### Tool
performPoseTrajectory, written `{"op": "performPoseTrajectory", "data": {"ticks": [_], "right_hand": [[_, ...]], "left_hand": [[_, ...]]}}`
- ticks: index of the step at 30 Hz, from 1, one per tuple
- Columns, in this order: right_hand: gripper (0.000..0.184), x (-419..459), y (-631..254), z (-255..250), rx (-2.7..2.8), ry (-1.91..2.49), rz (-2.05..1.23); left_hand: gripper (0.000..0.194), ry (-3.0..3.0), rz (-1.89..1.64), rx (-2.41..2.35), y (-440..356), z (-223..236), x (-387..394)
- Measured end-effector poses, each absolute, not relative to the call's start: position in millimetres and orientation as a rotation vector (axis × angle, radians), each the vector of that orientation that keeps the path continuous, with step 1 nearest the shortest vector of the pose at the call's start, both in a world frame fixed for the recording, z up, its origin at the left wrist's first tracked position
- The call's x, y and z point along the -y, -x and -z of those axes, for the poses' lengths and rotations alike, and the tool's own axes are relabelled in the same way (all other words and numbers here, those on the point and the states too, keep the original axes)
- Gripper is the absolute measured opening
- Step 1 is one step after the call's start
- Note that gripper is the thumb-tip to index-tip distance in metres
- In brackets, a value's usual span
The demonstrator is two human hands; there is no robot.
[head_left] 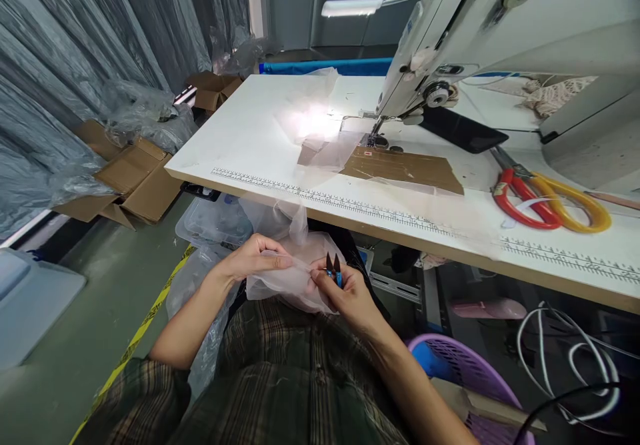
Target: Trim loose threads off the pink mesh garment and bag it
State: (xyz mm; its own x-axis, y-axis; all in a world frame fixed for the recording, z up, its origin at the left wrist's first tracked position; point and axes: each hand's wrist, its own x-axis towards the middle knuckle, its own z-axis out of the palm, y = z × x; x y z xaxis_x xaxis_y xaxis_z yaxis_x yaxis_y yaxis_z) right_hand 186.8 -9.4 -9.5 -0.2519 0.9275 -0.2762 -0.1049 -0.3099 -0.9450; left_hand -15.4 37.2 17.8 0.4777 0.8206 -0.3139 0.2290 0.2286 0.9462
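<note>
Sheer white fabric (280, 282) lies gathered over my lap, below the table's front edge. My left hand (260, 256) pinches it between thumb and fingers. Close by on the right, my right hand (345, 288) is closed around small blue thread snips (334, 270), their dark blades pointing up and apart. The thumb and index finger of that hand also press on the fabric's edge. More sheer fabric is spread on the table to the left of the sewing machine (415, 52). Fingers hide most of the snips' handle.
Scissors with red and yellow handles (575, 212) and a dark phone-like slab (465, 128) lie right on the white table (225, 118). A brown board (405, 168) sits under the needle. Cardboard boxes (145, 178) stand left; a purple basket (475, 358) stands below right.
</note>
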Motion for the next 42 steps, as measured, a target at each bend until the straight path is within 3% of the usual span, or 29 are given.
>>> {"op": "performPoseTrajectory", "data": {"ticks": [13,18,24,30,37,42], "right_hand": [[0.038,16,-188,2,1.137,1.21,-1.627],[0.033,20,-187,1,1.202,1.226,-1.552],[0.028,19,-201,-1,1.544,1.267,-1.293],[0.054,13,-207,-1,1.781,1.295,-1.091],[0.037,16,-195,3,1.984,1.161,-0.836],[0.035,21,-194,6,2.068,1.154,-0.626]], "left_hand": [[0.045,-1.235,-0.463,-0.908,23,-20,-36],[0.036,-1.35,-0.443,-1.008,17,-22,-39],[0.033,-1.332,-0.384,-0.966,14,-20,-39],[0.027,-1.405,-0.346,-0.92,12,-24,-38],[0.025,-1.424,-0.351,-0.942,10,-30,-34],[0.027,-1.468,-0.365,-0.968,8,-34,-32]]}}
